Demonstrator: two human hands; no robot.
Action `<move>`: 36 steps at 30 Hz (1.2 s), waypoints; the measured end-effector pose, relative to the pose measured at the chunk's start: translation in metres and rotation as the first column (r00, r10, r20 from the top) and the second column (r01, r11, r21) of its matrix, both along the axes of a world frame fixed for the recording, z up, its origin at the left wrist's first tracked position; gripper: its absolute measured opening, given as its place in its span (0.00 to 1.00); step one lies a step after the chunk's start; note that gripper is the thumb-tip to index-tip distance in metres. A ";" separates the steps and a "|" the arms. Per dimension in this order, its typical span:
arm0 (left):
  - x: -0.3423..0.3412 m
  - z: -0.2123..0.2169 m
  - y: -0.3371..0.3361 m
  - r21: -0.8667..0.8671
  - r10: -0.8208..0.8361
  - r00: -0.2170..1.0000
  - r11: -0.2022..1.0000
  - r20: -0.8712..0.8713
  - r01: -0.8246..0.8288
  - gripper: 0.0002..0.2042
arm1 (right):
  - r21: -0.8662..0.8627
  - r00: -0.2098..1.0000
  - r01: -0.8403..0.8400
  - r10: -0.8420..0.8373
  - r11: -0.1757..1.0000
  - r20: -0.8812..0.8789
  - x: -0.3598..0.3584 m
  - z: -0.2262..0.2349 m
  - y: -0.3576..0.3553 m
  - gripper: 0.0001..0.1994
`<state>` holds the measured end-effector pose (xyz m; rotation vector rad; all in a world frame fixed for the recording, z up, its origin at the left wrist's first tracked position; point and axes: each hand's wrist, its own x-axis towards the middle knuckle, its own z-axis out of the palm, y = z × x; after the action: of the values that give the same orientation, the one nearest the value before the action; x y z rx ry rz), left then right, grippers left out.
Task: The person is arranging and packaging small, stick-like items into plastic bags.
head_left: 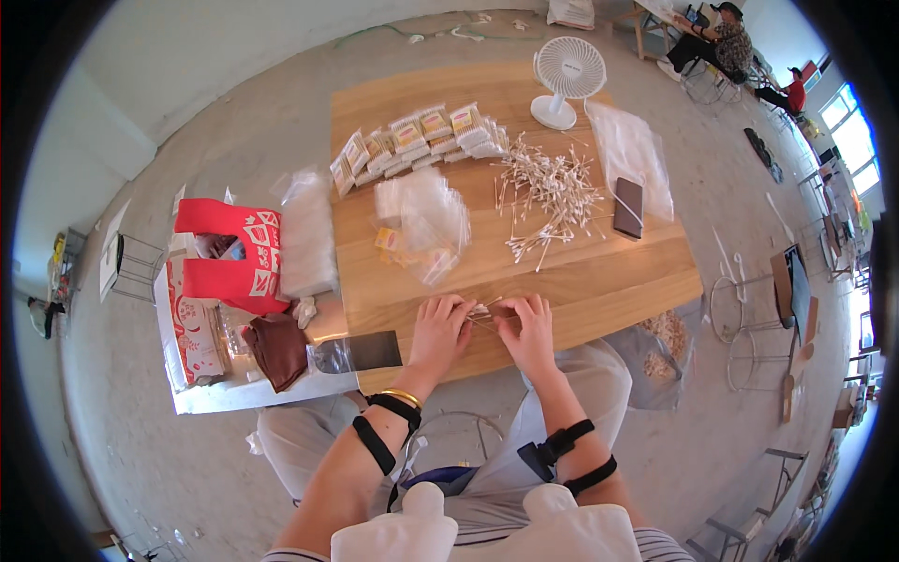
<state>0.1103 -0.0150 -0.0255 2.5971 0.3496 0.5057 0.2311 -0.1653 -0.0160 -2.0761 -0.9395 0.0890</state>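
Observation:
Close to the table's near edge, my left hand [441, 330] is closed with its fingertips on a few cotton swabs [482, 313]. My right hand [526, 328] is closed too, pinching the thin sticks from the other side. How many swabs lie between the fingers is too small to tell. Beyond my hands a loose heap of white-tipped cotton swabs [552, 192] spreads over the wood. Left of it lie clear plastic bags [426, 215], some with a yellow label [387, 240]. Farther back, filled swab packs [408, 134] are stacked in rows.
A white fan [569, 70] stands at the far edge of the wooden table [646, 272]. A phone [628, 207] lies on clear plastic at right. A red bag [230, 253] and bundled clear bags [307, 234] sit at left. A clear sack [663, 347] hangs below right. People [726, 42] sit far off.

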 end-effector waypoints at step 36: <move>-0.019 -0.012 -0.009 0.154 -0.013 0.978 0.987 -0.209 0.046 0.39 | 0.267 0.976 0.137 -0.084 0.954 -0.200 -0.053 -0.010 0.030 0.17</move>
<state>0.0910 -0.0236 -0.0371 2.8131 0.3510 0.2608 0.1778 -0.1355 -0.0256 -1.8186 -0.6772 0.0844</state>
